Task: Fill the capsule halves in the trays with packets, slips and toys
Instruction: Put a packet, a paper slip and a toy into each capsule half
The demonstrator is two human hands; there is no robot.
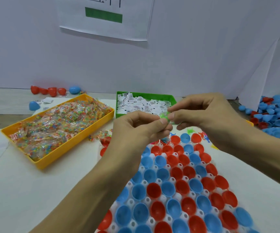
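Observation:
Red and blue capsule halves stand open side up in a white tray that runs from the table's middle to the near edge. Above the tray's far end, my left hand and my right hand meet and together pinch a small green toy between thumbs and fingertips. Most of the toy is hidden by the fingers. A yellow tray of clear packets with coloured beads lies to the left. A green tray of white printed slips sits behind my hands.
Loose small toys lie on the table just past the capsule tray. A heap of blue and red capsule halves is at the far right. Several red and blue halves sit along the white back wall, where a paper sheet hangs.

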